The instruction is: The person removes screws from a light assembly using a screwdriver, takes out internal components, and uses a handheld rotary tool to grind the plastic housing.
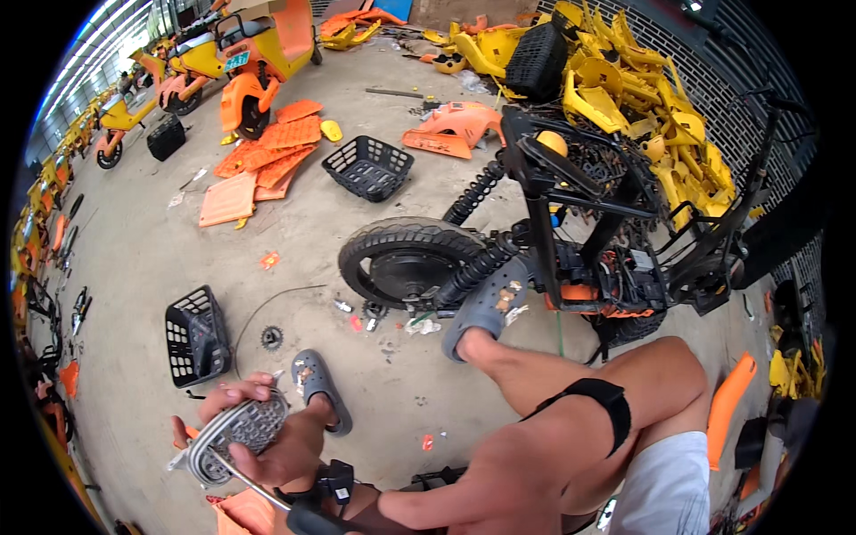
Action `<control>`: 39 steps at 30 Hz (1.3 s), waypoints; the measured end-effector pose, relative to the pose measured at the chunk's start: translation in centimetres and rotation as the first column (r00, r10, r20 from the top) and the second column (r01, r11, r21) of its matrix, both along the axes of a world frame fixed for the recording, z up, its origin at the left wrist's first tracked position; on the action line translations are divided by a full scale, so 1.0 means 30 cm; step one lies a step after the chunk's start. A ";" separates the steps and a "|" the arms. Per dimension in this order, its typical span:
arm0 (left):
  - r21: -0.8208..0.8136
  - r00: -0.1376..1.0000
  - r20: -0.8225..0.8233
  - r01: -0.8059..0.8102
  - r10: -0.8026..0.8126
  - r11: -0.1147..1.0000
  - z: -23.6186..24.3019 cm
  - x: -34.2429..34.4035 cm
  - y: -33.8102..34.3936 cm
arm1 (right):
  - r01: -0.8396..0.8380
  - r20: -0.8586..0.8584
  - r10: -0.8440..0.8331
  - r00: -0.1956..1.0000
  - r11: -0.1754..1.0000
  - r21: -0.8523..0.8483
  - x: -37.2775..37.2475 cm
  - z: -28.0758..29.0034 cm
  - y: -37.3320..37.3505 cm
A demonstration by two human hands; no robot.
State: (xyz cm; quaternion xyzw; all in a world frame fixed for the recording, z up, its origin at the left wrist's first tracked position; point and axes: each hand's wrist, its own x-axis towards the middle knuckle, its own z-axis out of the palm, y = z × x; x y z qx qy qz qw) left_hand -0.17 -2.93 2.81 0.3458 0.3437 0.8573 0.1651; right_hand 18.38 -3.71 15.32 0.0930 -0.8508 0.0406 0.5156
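Taking the middle of the view as the clock's centre, a long row of yellow and orange vehicles point(36, 294) lines the hall at 9 o'clock. The left hand point(254, 428), toward half past 7, has its fingers and thumb curled around a grey oval part point(250, 426) with a textured face, raised over the bare concrete floor point(401, 401); a thin metal rod point(260, 486) slants from beside it toward the lower edge. A black crate point(178, 352) sits between 8 and 9, with a toothed sprocket point(272, 337) flat on the floor at 8.

At 10 lie stacked orange panels point(227, 198), with parked scooters point(287, 45) beyond them. A grey clog point(314, 379) is planted at half past 7, and an open black basket point(357, 181) stands at 11. Near the centre, a black wheel point(406, 267) belongs to a stripped vehicle frame point(538, 183) reaching toward 3; the other clog point(490, 303) is just beside the wheel. Yellow body panels point(615, 94) are heaped at 2, against a dark brick-patterned wall point(669, 45). A long orange panel point(731, 406) stands out at 4. The right hand cannot be made out, so its grip cannot be told.
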 end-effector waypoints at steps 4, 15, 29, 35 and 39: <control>0.004 0.999 0.004 0.040 -0.040 0.999 0.003 0.012 -0.008 | 0.154 0.045 -0.165 0.985 0.971 0.183 0.020 -0.016 0.011; 0.063 0.998 0.055 0.000 -0.003 0.998 -0.012 0.036 0.001 | 0.127 0.038 -0.129 0.991 0.991 0.049 0.033 -0.048 -0.006; -0.109 0.871 0.056 0.491 -0.487 0.865 -0.078 -0.049 0.062 | 0.277 0.196 -0.236 0.952 0.935 -0.220 0.091 -0.036 0.155; -0.252 0.865 0.069 0.498 -0.498 0.830 -0.071 -0.075 0.054 | 0.376 0.221 -0.312 0.924 0.846 -0.377 0.069 -0.022 0.170; -0.326 0.896 0.059 0.434 -0.440 0.840 -0.090 -0.072 0.071 | 0.495 0.288 -0.407 0.867 0.777 -0.390 0.069 -0.029 0.166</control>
